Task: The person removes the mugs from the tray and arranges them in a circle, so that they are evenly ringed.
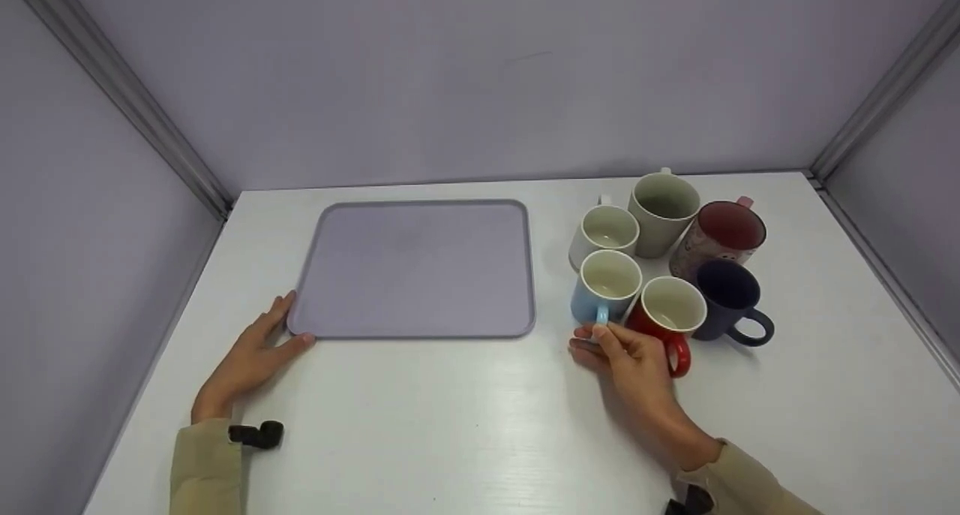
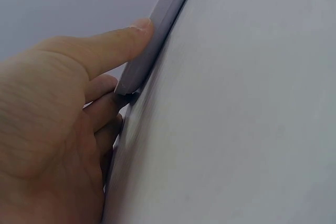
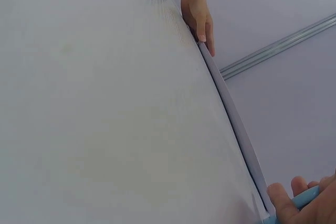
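Note:
My right hand [image 1: 634,361] pinches the handle of a light blue mug [image 1: 587,301], which stands upright at the front left of a group of mugs. In the right wrist view a strip of the light blue handle [image 3: 306,196] shows between the fingers. At its right, close by the knuckles, is a red mug [image 1: 649,320] with a white inside. My left hand [image 1: 251,353] rests at the near left corner of a flat lilac tray [image 1: 412,271]. Its thumb [image 2: 123,43] lies against the tray's edge, as the left wrist view shows, and the fingers spread along the side.
Behind the light blue mug stand a white mug [image 1: 581,248] and a taller pale mug [image 1: 656,233]. Farther right are a pink patterned mug [image 1: 694,252] and a navy mug [image 1: 716,312]. Lilac panels enclose the white table [image 1: 420,425] at the back and sides.

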Demonstrator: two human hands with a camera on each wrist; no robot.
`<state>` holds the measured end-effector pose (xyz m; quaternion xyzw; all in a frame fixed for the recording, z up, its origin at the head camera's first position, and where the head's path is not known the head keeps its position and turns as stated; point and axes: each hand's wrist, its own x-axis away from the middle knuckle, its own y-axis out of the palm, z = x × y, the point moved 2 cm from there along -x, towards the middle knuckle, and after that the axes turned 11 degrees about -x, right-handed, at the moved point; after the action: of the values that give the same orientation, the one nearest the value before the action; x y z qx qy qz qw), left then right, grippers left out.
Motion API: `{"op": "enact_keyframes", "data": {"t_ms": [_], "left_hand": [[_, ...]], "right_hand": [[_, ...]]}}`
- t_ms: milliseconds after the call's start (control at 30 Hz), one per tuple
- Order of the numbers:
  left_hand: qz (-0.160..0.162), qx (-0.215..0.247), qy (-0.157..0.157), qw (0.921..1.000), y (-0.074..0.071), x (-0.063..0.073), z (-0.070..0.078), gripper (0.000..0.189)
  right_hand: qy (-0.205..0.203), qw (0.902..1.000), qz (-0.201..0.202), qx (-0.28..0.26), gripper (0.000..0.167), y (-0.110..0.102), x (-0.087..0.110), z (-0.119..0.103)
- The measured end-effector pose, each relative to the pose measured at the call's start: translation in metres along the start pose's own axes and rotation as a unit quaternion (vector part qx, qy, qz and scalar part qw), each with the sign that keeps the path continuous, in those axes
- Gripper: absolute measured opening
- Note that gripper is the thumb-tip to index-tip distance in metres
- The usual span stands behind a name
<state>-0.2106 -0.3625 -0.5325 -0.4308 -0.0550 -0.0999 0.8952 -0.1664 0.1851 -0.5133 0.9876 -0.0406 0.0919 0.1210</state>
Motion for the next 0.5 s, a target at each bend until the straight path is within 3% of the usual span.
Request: {"op": "enact_keyframes", "data": {"t_ms": [500], "left_hand": [[0.001,-0.001,0.001,1.0000,-0.0008,0.0007,0.0006,0.093]], "right_hand": [[-0.003,1.0000,0.008,0.000,0.033,0.0004,0.0057,-0.0005]]}}
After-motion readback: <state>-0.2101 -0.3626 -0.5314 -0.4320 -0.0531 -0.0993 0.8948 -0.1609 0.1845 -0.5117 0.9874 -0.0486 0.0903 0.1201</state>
